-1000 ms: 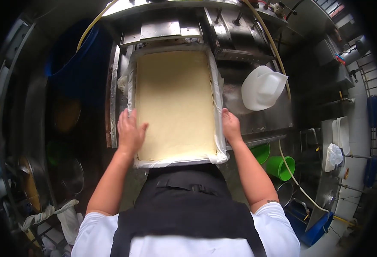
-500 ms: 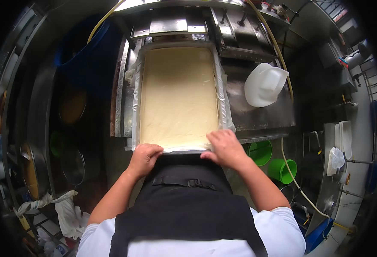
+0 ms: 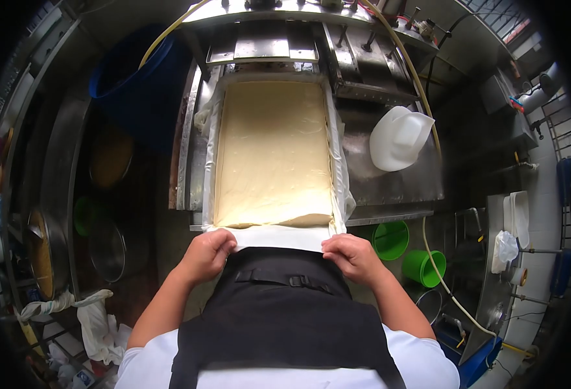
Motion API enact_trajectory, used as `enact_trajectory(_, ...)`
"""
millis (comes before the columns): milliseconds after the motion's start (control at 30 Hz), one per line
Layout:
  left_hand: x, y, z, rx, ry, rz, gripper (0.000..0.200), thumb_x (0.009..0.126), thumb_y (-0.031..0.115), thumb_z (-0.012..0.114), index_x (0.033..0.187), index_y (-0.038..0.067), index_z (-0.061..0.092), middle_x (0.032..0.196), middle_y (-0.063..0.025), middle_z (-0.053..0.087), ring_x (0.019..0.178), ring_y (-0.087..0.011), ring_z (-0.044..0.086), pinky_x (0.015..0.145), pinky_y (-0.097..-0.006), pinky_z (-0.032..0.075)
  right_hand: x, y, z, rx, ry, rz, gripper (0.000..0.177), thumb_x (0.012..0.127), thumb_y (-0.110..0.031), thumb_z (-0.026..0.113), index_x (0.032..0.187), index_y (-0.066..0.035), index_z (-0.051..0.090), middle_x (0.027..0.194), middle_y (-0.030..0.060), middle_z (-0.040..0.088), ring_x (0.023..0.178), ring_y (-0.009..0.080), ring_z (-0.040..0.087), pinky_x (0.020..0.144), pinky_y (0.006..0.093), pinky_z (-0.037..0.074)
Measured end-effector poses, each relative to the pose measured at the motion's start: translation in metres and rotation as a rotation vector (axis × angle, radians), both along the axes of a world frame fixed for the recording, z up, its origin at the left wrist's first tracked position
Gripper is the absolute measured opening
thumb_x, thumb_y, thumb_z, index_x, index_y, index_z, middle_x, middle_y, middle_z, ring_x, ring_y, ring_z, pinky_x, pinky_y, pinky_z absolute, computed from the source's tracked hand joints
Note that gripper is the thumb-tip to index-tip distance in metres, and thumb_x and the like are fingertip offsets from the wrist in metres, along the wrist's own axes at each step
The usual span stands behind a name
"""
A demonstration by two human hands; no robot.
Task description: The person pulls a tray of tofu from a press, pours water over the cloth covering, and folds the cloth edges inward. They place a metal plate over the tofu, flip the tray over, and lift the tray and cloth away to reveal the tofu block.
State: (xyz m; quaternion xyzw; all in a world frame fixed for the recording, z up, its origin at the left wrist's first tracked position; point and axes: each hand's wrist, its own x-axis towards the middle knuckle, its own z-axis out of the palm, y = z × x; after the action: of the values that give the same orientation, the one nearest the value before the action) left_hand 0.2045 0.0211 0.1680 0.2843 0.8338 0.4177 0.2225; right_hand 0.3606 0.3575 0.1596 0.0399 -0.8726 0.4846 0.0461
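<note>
White lining cloth (image 3: 279,239) is stretching along the near edge of a pale slab (image 3: 272,155).
Left hand (image 3: 207,253) and right hand (image 3: 355,257) are pinching its ends, fingers closed; a white plastic jug (image 3: 399,139) is resting on the steel counter (image 3: 392,189).

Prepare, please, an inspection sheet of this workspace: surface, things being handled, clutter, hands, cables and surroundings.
Surface: metal table, with pale patches that may be residue or reflections; cannot tell.
Things being handled: a pale rectangular slab, bordered by white cloth.
Clutter: white plastic container on the table, right of the slab.
Hands: left hand and right hand grip the cloth at the near side, one towards each end.
Cables: no cable identified for certain; a yellowish hose passes near the table's right side.
Surroundings: blue barrel at far left; green bucket at right, lower than the table.
</note>
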Motion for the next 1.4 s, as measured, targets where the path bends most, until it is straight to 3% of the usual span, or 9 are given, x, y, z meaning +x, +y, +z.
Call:
enact_trajectory(133, -0.010, -0.009, 0.006, -0.015, -0.329, 0.080, 0.009, 0.095, 0.011, 0.066, 0.093, 0.003, 0.065, 0.081, -0.0139, 0.067, 0.074, -0.0272, 0.066, 0.069, -0.0364, 0.052, -0.006, 0.012, 0.010, -0.227, -0.177, -0.158, 0.016, 0.091, -0.013, 0.074, 0.099, 0.000, 0.071, 0.092, 0.0125, 0.073, 0.084, 0.0212, 0.071, 0.080, 0.0321, 0.055)
enact_trajectory(233, -0.024, -0.016, -0.024, -0.149, 0.227, 0.263, 0.019, 0.091, 0.019, 0.072, 0.094, 0.001, 0.065, 0.078, -0.0142, 0.065, 0.071, -0.0292, 0.063, 0.066, -0.0389, 0.050, -0.022, 0.026, -0.009, -0.082, -0.138, -0.374, 0.023, 0.091, -0.016, 0.073, 0.106, 0.002, 0.070, 0.101, 0.0163, 0.072, 0.091, 0.0259, 0.070, 0.083, 0.0353, 0.054)
enact_trajectory(333, -0.021, -0.021, -0.038, -0.160, 0.241, 0.338, 0.024, 0.089, 0.020, 0.074, 0.098, 0.000, 0.065, 0.082, -0.0154, 0.065, 0.073, -0.0318, 0.063, 0.067, -0.0408, 0.050, -0.027, 0.028, -0.027, 0.033, -0.046, -0.395, 0.024, 0.091, -0.016, 0.073, 0.108, 0.001, 0.069, 0.104, 0.0178, 0.070, 0.094, 0.0301, 0.069, 0.084, 0.0370, 0.054)
enact_trajectory(533, 0.000, 0.020, -0.033, -0.108, 0.524, -0.160, 0.058, 0.080, 0.031, 0.083, 0.123, -0.002, 0.061, 0.122, -0.0195, 0.062, 0.120, -0.0395, 0.054, 0.100, -0.0468, 0.047, -0.039, -0.019, -0.028, 0.314, 0.173, -0.032, 0.040, 0.087, -0.024, 0.076, 0.117, 0.001, 0.065, 0.112, 0.0175, 0.068, 0.106, 0.0381, 0.064, 0.093, 0.0430, 0.052)
enact_trajectory(700, -0.005, 0.043, -0.072, -0.044, 0.149, -0.117, 0.016, 0.088, 0.011, 0.074, 0.102, 0.003, 0.073, 0.095, -0.0126, 0.072, 0.091, -0.0307, 0.069, 0.084, -0.0390, 0.054, -0.058, -0.035, -0.067, 0.238, -0.011, 0.189, 0.024, 0.087, -0.020, 0.073, 0.107, -0.006, 0.070, 0.100, 0.0124, 0.072, 0.096, 0.0331, 0.068, 0.083, 0.0432, 0.054)
enact_trajectory(1067, 0.007, 0.023, -0.017, 0.069, 0.075, -0.173, 0.010, 0.091, 0.013, 0.071, 0.095, 0.003, 0.072, 0.090, -0.0142, 0.070, 0.088, -0.0299, 0.067, 0.078, -0.0375, 0.053, -0.043, -0.015, -0.028, -0.133, -0.042, 0.194, 0.011, 0.090, -0.011, 0.073, 0.098, -0.003, 0.073, 0.098, 0.0144, 0.074, 0.092, 0.0287, 0.071, 0.082, 0.0363, 0.055)
enact_trajectory(1167, -0.009, 0.014, -0.045, -0.037, 0.405, 0.250, 0.019, 0.091, 0.019, 0.071, 0.085, 0.001, 0.068, 0.085, -0.0158, 0.068, 0.085, -0.0349, 0.064, 0.076, -0.0445, 0.050, -0.076, 0.014, -0.047, -0.014, 0.133, -0.291, 0.027, 0.092, -0.022, 0.073, 0.110, -0.001, 0.071, 0.105, 0.0186, 0.071, 0.098, 0.0356, 0.068, 0.087, 0.0408, 0.054)
enact_trajectory(1300, -0.053, -0.005, -0.107, -0.098, 0.578, 0.444, 0.028, 0.096, 0.025, 0.067, 0.104, -0.002, 0.066, 0.097, -0.0205, 0.068, 0.091, -0.0390, 0.064, 0.085, -0.0478, 0.049, -0.160, 0.085, -0.127, 0.062, 0.137, -0.573, 0.043, 0.099, -0.035, 0.065, 0.126, -0.002, 0.063, 0.119, 0.0163, 0.069, 0.104, 0.0342, 0.068, 0.089, 0.0411, 0.053)
enact_trajectory(1400, -0.064, -0.011, -0.143, -0.051, 0.438, 0.506, 0.042, 0.102, 0.036, 0.059, 0.118, -0.003, 0.062, 0.105, -0.0225, 0.069, 0.099, -0.0388, 0.065, 0.092, -0.0465, 0.049, -0.204, 0.114, -0.169, -0.390, 0.081, -0.647, 0.055, 0.104, -0.039, 0.059, 0.147, -0.006, 0.049, 0.136, 0.0156, 0.061, 0.102, 0.0263, 0.068, 0.091, 0.0350, 0.053)
